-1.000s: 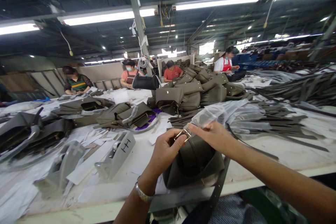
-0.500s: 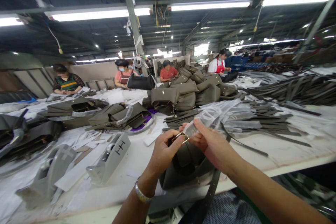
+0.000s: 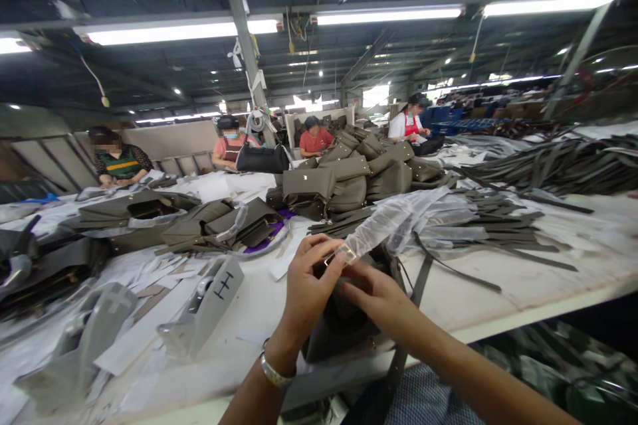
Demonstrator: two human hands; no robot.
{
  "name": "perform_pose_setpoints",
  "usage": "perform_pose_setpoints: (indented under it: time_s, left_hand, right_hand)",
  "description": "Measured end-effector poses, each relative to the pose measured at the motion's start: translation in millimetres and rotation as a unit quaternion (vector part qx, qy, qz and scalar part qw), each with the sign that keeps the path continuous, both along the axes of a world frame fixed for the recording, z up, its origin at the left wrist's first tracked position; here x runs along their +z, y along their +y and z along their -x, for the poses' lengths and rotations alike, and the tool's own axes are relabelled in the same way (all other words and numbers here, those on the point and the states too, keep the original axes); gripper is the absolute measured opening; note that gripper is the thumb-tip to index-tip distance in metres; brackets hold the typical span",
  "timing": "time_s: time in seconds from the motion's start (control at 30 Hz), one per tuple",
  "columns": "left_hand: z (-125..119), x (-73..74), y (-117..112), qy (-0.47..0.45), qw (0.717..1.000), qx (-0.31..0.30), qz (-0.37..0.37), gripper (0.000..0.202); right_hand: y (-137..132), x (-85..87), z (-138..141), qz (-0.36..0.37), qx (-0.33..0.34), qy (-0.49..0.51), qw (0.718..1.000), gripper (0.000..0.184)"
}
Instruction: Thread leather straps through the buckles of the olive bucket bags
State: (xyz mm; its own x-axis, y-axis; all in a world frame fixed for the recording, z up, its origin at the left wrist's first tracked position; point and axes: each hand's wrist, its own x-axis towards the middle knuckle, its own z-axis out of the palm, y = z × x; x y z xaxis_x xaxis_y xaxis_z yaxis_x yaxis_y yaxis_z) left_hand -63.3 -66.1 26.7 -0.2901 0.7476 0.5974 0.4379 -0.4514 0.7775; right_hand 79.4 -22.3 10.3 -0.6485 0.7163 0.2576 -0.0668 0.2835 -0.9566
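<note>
My left hand (image 3: 310,289) pinches a gold-coloured metal buckle (image 3: 350,253) between thumb and fingers. A strap wrapped in clear plastic (image 3: 381,224) runs through the buckle and off to the upper right. Just below the buckle, my right hand (image 3: 381,299) has its thumb and fingers drawn together; whatever lies between them is hidden. Under both hands sits an olive-grey handbag (image 3: 326,339) at the table edge, partly covered by them. From beside it a dark strap (image 3: 399,362) hangs down toward my lap.
Two grey tape dispensers (image 3: 199,319) stand at left among paper scraps. Olive-grey bags (image 3: 309,186) are heaped ahead, with bundled straps (image 3: 503,226) to the right on the white table (image 3: 523,299). Several people (image 3: 316,138) work across the table.
My right hand has let go of the plastic-wrapped strap's upper side and moved down below the buckle. My left hand still grips the buckle, now turned a little.
</note>
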Motion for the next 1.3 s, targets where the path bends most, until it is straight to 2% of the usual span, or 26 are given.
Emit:
perform_pose_setpoints:
  time_s: [0.1, 0.2, 0.27, 0.37, 0.53, 0.63, 0.73, 0.83, 0.9, 1.0, 1.07, 1.13, 1.2, 1.3]
  left_hand:
    - [0.3, -2.1, 3.0, 0.036, 0.998, 0.037, -0.030, 0.012]
    - [1.4, -5.9, 3.2, 0.035, 0.997, 0.052, -0.050, 0.011]
    - [6.4, -8.7, 1.3, 0.028, 0.996, 0.048, -0.068, 0.009]
    - [22.4, -13.1, -3.4, 0.034, 0.994, 0.045, -0.092, 0.006]
    - [54.5, -21.4, -11.7, 0.155, 0.978, 0.074, -0.119, 0.009]
    - [65.6, -25.5, -14.5, 0.210, 0.974, 0.026, -0.086, 0.011]
    - [72.2, -26.3, -15.7, 0.149, 0.988, -0.039, 0.018, 0.009]
    - [77.5, -22.4, -17.2, 0.062, 0.985, -0.115, 0.116, 0.036]
    - [80.8, -17.0, -18.5, 0.097, 0.971, -0.151, 0.155, 0.045]
    - [86.9, -6.8, -18.1, 0.225, 0.941, -0.170, 0.187, 0.039]
    - [91.8, 0.2, -15.3, 0.284, 0.923, -0.172, 0.196, 0.035]
    - [95.4, 6.7, -11.5, 0.319, 0.907, -0.187, 0.203, 0.031]
    - [95.2, 12.4, -8.9, 0.327, 0.896, -0.213, 0.213, 0.028]
    - [84.3, 19.7, -10.7, 0.292, 0.909, -0.208, 0.213, 0.024]
  right_hand:
    - [-2.5, -12.4, 12.8, 0.006, 0.013, -0.061, 0.998, 0.036]
    - [-4.2, -17.3, 30.1, -0.004, 0.029, -0.016, 0.999, 0.035]
    - [-3.6, -18.0, 39.9, -0.014, 0.027, 0.026, 0.999, 0.027]
    - [-1.7, -18.1, 47.9, -0.013, 0.008, 0.049, 0.999, 0.015]
    - [2.6, -22.6, 50.1, 0.011, -0.052, 0.038, 0.998, 0.023]
    - [7.1, -24.5, 49.0, 0.037, -0.064, 0.038, 0.997, 0.026]
    - [9.1, -19.9, 40.7, 0.036, -0.032, 0.013, 0.999, 0.024]
    - [1.8, -14.2, 24.9, -0.051, -0.033, -0.045, 0.997, 0.023]
    - [-9.1, -15.3, 14.8, -0.139, -0.049, -0.118, 0.982, 0.028]
    - [-26.2, -25.9, 6.0, -0.278, -0.066, -0.260, 0.922, 0.035]
    - [-30.1, -34.5, 2.4, -0.348, -0.058, -0.319, 0.879, 0.021]
    - [-24.1, -39.2, -3.6, -0.397, -0.042, -0.325, 0.858, 0.010]
    - [-9.6, -37.4, -14.5, -0.429, -0.045, -0.297, 0.852, 0.013]
    - [16.9, -22.6, -36.8, -0.467, -0.073, -0.249, 0.845, 0.016]
